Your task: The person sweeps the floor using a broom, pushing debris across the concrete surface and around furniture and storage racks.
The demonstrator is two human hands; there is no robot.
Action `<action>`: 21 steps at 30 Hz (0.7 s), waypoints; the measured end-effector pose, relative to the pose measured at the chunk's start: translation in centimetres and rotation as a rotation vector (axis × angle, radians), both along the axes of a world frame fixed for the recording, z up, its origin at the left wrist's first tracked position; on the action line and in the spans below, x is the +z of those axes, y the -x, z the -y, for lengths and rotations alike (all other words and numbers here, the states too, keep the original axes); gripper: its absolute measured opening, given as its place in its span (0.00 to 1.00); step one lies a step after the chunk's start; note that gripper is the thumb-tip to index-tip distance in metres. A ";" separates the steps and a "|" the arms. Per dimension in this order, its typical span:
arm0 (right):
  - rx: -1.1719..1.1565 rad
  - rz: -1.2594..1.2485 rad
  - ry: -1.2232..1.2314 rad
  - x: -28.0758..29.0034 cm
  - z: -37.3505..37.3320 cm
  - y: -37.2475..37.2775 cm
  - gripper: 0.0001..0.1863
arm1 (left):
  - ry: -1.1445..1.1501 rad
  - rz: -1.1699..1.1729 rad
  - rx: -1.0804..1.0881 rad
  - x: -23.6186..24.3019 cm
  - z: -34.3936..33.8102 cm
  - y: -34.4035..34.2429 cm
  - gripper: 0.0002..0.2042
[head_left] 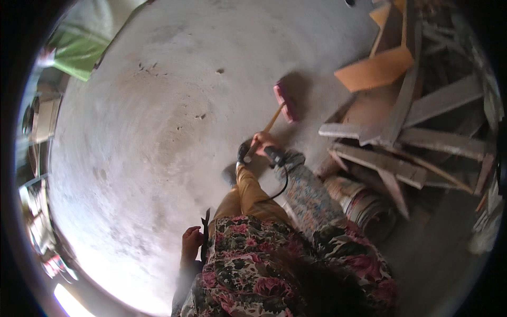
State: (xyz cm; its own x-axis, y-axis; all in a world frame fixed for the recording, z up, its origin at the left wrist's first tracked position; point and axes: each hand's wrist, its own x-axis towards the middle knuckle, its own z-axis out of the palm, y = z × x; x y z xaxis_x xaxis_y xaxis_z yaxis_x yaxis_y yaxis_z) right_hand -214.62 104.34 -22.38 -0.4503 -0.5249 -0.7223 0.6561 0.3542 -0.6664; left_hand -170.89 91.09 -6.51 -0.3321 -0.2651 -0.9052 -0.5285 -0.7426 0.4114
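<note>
My right hand (265,143) is closed round the handle of a broom (285,103), with a pink head and a light wooden stick. The broom head is over the concrete floor ahead of my feet, with a dark shadow beside it; I cannot tell whether it touches the floor. A black device with a cable sits at my right wrist. Low on the left side of my body, my left hand (192,239) has its fingers curled in beside a black strap (205,236). Whatever lies inside those fingers, if anything, is hidden.
A pile of wooden boards and offcuts (441,142) rises along the right. A round, worn bucket-like container (364,203) lies by its near end. Small dark bits (198,117) dot the concrete floor (121,158). Green cloth (79,50) and assorted clutter line the left edge.
</note>
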 end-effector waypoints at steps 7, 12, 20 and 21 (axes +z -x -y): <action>-0.152 0.897 0.429 13.3 5.0 -3.3 0.13 | -0.033 -0.214 0.457 -3.6 -1.2 -3.7 0.13; 0.469 0.451 0.034 19.8 5.8 -6.3 0.06 | 0.056 -0.301 0.555 -7.1 -3.9 -5.1 0.12; 1.352 -0.267 -0.304 20.7 9.0 -12.0 0.11 | -0.075 -0.271 0.961 -6.0 -8.5 -5.7 0.09; 1.396 -0.232 -0.154 19.8 10.6 -12.7 0.12 | -0.061 -0.234 1.019 -5.8 -8.7 -5.5 0.09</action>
